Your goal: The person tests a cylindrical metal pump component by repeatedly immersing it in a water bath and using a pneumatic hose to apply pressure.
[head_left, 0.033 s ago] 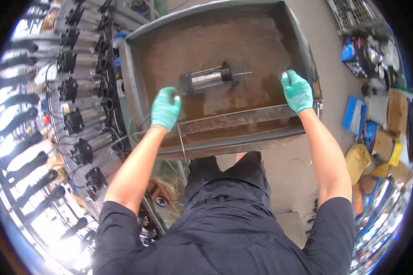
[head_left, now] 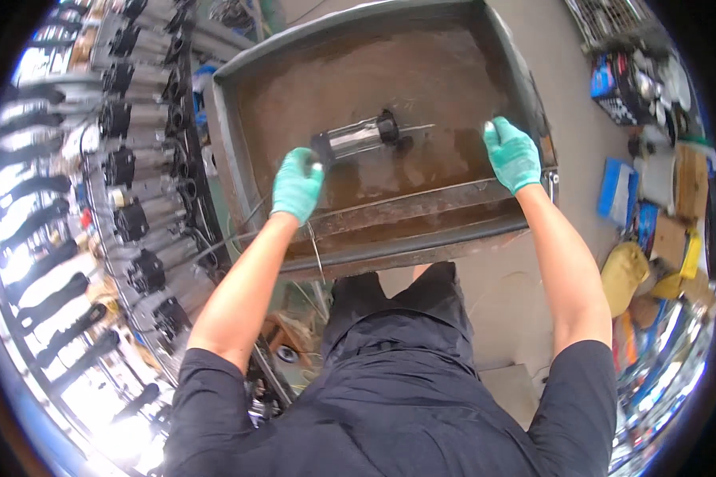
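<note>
A metal cylinder (head_left: 356,140) with a silver barrel, black end caps and a thin rod lies at a slant in the wide tank (head_left: 224,151), amid brownish, reflective liquid. My left hand (head_left: 297,188), in a green glove, is just beside the cylinder's left end cap. Its fingers are curled, with a dark patch between thumb and fingers; what that is stays unclear. Over the tank's right side is my right hand (head_left: 514,157), also gloved in green, fingers curled in and thumb up. Anything inside it is hidden. It is apart from the cylinder and its rod.
Rows of similar cylinders (head_left: 123,167) with black ends fill a rack on the left. A bar (head_left: 406,197) crosses the tank's near side. On the right are a blue box (head_left: 616,191), a tan sack (head_left: 624,269), cardboard and a wire crate (head_left: 608,20).
My left hand has shifted a little to the right, toward the cylinder's end. My right hand has moved slightly up and left. The cylinder is tilted a little more.
</note>
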